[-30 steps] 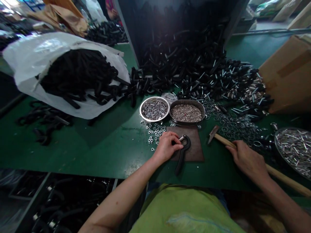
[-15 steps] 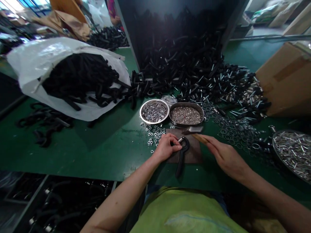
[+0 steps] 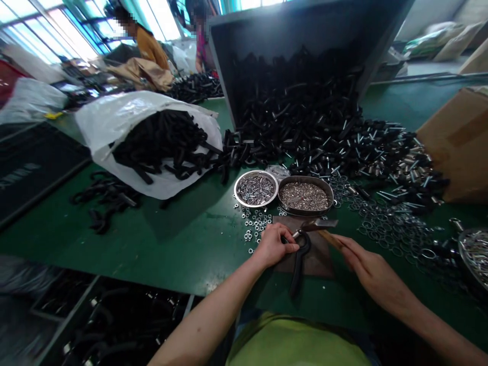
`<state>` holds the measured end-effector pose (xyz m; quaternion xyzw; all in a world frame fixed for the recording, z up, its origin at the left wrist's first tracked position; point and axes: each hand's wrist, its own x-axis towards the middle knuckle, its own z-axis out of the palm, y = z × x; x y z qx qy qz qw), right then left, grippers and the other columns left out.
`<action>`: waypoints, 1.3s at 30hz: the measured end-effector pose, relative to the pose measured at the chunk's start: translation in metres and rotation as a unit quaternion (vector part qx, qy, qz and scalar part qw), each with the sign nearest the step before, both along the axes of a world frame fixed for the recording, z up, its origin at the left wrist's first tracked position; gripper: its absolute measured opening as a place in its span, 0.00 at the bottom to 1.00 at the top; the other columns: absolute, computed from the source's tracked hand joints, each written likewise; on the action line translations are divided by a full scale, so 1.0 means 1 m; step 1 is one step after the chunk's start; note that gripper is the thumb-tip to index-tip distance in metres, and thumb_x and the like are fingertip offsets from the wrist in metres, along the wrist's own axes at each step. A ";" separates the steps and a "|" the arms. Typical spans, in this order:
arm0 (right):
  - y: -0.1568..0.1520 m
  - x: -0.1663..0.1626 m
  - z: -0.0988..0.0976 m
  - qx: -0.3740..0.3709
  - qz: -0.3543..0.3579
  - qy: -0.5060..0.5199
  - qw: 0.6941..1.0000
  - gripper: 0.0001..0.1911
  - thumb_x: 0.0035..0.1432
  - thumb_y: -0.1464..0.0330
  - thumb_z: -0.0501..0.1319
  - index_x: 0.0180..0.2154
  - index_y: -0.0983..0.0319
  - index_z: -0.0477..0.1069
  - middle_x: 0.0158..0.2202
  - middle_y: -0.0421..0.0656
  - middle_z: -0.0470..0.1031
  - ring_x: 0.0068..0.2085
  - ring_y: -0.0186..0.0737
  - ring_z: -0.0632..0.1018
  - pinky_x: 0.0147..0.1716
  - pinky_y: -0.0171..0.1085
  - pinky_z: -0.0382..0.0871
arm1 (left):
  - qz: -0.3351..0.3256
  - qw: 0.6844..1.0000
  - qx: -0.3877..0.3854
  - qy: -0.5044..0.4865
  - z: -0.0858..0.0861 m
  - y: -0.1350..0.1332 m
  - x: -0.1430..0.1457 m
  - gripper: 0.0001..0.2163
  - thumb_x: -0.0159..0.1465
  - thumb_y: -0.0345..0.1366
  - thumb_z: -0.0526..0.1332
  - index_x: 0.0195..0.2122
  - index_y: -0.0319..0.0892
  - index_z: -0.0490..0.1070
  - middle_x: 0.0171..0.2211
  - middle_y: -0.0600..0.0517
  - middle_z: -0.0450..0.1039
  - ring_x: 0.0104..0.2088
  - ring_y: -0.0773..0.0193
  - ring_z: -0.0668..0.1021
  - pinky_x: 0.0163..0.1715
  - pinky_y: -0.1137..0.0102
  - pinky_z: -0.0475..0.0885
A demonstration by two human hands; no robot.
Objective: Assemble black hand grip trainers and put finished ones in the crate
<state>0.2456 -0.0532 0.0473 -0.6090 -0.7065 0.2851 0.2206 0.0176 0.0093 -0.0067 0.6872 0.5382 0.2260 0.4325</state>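
My left hand (image 3: 275, 245) is closed on the looped top of a black handle part (image 3: 298, 260), which lies on a brown pad (image 3: 318, 256) on the green table. A small metal pin sticks up at the loop. My right hand (image 3: 370, 270) grips a wooden-handled hammer (image 3: 319, 227), whose metal head hovers just above the pin. Two metal bowls stand just beyond the pad: one of nuts (image 3: 255, 188) and one of small silver pieces (image 3: 305, 195).
A white sack (image 3: 114, 132) of black parts lies at the left. A dark bin (image 3: 297, 66) spills a black heap with springs and pins to the right. A cardboard box (image 3: 461, 142) and a tray (image 3: 475, 251) stand at the right. Two people stand far behind.
My right hand took up the hammer from the table and carried its head left over the part. The camera tilted up, and the left hand stayed on the loop.
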 end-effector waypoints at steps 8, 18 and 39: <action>-0.010 -0.003 0.012 -0.024 -0.008 0.019 0.999 0.19 0.64 0.60 0.46 0.51 0.57 0.67 0.43 0.44 0.78 0.41 0.44 0.79 0.38 0.39 0.74 | -0.011 0.999 0.048 0.023 0.003 -0.008 -0.003 0.07 0.51 0.37 0.69 0.27 0.43 0.73 0.37 0.53 0.73 0.44 0.58 0.71 0.48 0.62 0.62; -0.045 -0.007 0.016 0.094 -0.032 -0.012 0.995 0.18 0.61 0.59 0.46 0.39 0.54 0.73 0.31 0.47 0.79 0.31 0.49 0.80 0.33 0.44 0.76 | 0.056 0.979 0.125 0.153 0.006 -0.058 -0.020 0.09 0.57 0.36 0.64 0.37 0.46 0.65 0.39 0.49 0.68 0.42 0.56 0.72 0.40 0.64 0.68; 0.008 -0.009 -0.003 0.032 0.017 -0.116 0.993 0.19 0.65 0.64 0.45 0.53 0.58 0.65 0.39 0.45 0.79 0.34 0.45 0.81 0.31 0.39 0.72 | 0.025 0.979 0.104 0.175 0.001 -0.052 -0.019 0.05 0.57 0.32 0.61 0.34 0.42 0.65 0.34 0.50 0.71 0.36 0.59 0.73 0.35 0.67 0.66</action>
